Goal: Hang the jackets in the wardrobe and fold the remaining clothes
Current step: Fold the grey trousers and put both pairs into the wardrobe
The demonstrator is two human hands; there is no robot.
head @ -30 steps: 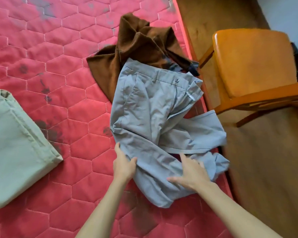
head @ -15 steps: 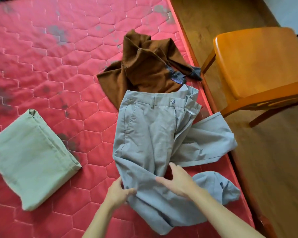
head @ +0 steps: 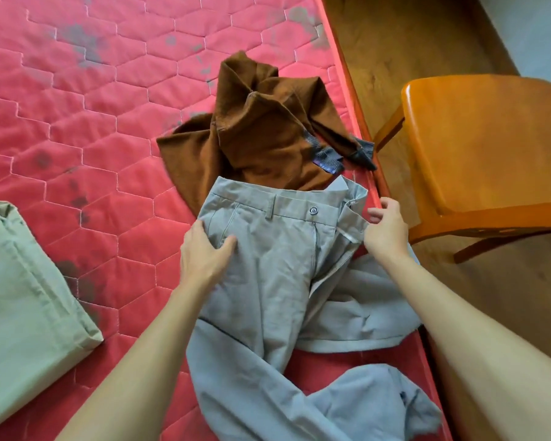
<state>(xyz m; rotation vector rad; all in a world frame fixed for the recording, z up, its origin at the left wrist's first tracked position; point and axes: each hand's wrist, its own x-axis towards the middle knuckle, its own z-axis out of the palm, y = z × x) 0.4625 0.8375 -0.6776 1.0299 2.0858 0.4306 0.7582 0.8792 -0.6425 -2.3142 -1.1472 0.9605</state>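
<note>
Grey trousers [head: 277,249] lie front up and unfolded, waistband button showing, legs rumpled and splayed. A crumpled brown jacket [head: 255,135] lies just beyond their waistband, touching and partly under it. A neatly folded beige garment [head: 23,281] lies well apart to their left.

Your left hand [head: 204,253] lies palm down with its fingers straight and the thumb spread out to the right, and your left forearm [head: 134,361] runs bare up from the lower left. Your right hand [head: 385,227] is a little farther forward, back towards you, fingers [head: 377,214] loosely curled; whether they pinch anything cannot be told. Your right forearm [head: 458,338] reaches in bare from the lower right.
</note>
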